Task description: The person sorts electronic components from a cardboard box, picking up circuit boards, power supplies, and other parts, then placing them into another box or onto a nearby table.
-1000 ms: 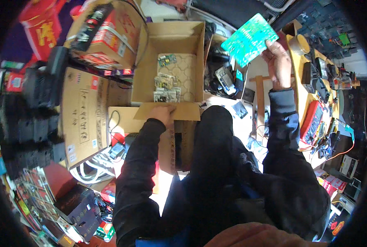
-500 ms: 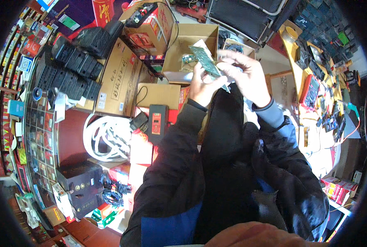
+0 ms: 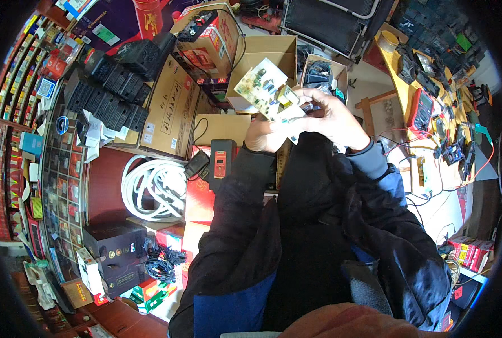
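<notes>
Head view: left hand (image 3: 264, 136) and right hand (image 3: 337, 120) pinch a populated circuit board (image 3: 265, 88) by its edges near an open cardboard carton (image 3: 273, 47); a loosened grip could drop it.

- A yellow-toned wooden workbench (image 3: 402, 85) at right bears a red multimeter (image 3: 421, 110), a round yellow object (image 3: 387, 41) near its far end, and dark devices (image 3: 411, 66) between them.
- At left, a brown shelf (image 3: 14, 121) holds rows of small, colourful packs (image 3: 15, 84).
- Near the middle, a red box (image 3: 199, 204) carries a black case (image 3: 221, 150) with a red label.
</notes>
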Action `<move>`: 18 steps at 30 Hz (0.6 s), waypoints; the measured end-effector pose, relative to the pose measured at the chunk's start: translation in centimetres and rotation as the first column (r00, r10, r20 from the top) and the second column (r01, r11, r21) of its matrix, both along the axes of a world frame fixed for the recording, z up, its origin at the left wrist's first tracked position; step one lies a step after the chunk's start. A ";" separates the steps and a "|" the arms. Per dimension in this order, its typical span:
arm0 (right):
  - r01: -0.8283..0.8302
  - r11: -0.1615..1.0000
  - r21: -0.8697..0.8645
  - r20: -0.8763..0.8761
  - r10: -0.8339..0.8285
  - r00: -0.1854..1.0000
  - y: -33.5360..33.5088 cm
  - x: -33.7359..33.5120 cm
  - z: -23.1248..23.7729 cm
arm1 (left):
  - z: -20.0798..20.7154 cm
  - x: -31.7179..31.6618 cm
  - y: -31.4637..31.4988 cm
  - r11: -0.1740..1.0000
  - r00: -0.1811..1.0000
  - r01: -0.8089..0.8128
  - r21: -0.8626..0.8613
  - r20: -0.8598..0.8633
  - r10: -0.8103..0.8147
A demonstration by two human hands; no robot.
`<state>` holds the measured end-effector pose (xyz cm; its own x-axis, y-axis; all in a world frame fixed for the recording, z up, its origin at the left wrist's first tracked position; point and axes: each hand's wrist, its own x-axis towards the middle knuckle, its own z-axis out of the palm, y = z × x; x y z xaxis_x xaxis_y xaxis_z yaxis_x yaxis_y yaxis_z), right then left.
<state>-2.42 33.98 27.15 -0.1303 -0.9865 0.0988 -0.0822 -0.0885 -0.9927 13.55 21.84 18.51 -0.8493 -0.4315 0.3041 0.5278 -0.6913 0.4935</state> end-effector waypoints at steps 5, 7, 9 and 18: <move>-0.036 0.994 0.101 0.173 0.018 0.985 -3.3 -1.0 -3.3 | -1.4 -0.9 -1.4 0.994 0.990 -0.094 0.047 0.110 0.089; -0.042 0.987 0.154 0.264 0.000 0.965 -4.8 -2.2 -5.4 | -2.2 -1.8 -2.7 0.997 0.983 -0.066 0.028 0.172 0.060; -0.069 0.979 0.193 0.388 -0.011 0.921 -6.1 -4.1 -7.5 | -3.5 -2.7 -4.3 0.999 0.972 -0.033 0.014 0.233 0.029; 0.272 0.939 0.209 -0.167 -0.240 0.956 -19.5 -19.5 -9.5 | -12.4 -4.0 -19.0 -0.086 0.323 0.787 -0.611 0.290 0.901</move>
<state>-21.97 14.47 17.70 -0.3824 -0.9197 -0.0890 -0.2087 0.1798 -0.9613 9.54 2.86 6.12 -0.7740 -0.5986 -0.2064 -0.6327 0.7448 0.2121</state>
